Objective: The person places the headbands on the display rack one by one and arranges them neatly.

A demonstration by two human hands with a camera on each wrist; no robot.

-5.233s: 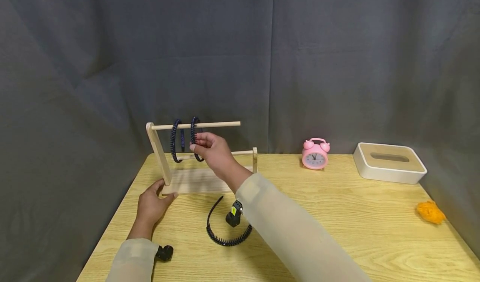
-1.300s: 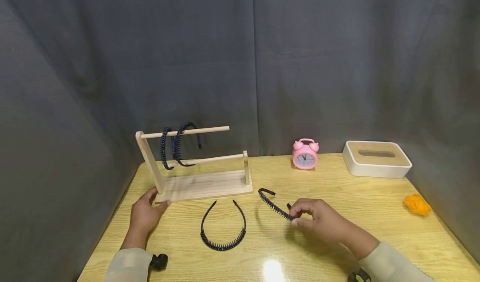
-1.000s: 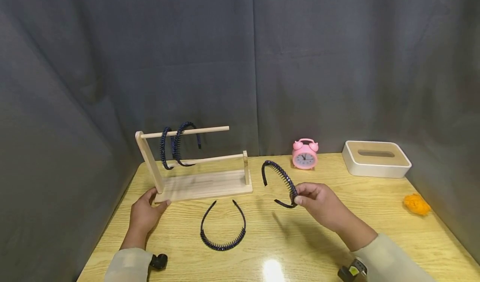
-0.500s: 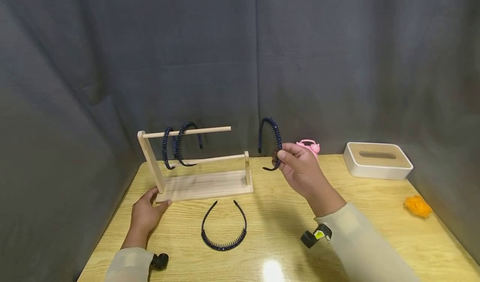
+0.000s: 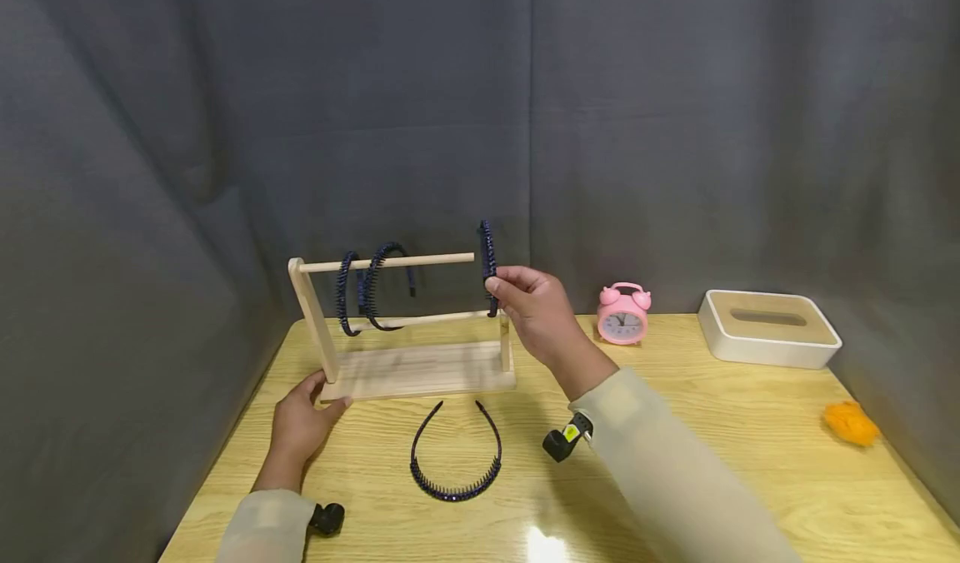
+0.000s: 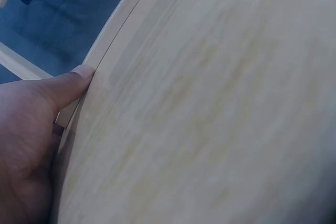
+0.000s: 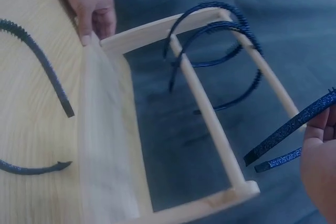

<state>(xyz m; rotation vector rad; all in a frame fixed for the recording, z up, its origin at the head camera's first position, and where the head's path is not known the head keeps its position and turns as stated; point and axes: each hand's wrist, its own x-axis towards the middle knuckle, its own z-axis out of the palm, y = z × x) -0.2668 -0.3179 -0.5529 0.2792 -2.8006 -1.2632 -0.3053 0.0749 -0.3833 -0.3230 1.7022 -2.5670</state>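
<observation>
My right hand (image 5: 542,317) pinches a dark blue toothed headband (image 5: 488,251) between thumb and fingers. It is upright, edge-on in the head view, just right of the upper rod's free end. In the right wrist view the band's two tips (image 7: 260,153) point toward the rack. My left hand (image 5: 298,425) holds the front left corner of the wooden rack (image 5: 420,367), thumb (image 6: 79,77) at the base's edge. Two similar headbands, a left one (image 5: 342,296) and a right one (image 5: 371,284), hang over the rods. Another headband (image 5: 453,494) lies on the table before the rack.
A pink alarm clock (image 5: 622,317) stands at the back of the wooden table (image 5: 675,430). To its right is a white tissue box (image 5: 772,348) with a wood-look top. An orange fluffy bundle (image 5: 851,424) lies near the right edge. Grey curtain (image 5: 637,130) hangs behind.
My right hand let go of the second headband on the rods, took another from the table's right, raised it upright and carried it left to the rod's end. My left hand stays on the rack.
</observation>
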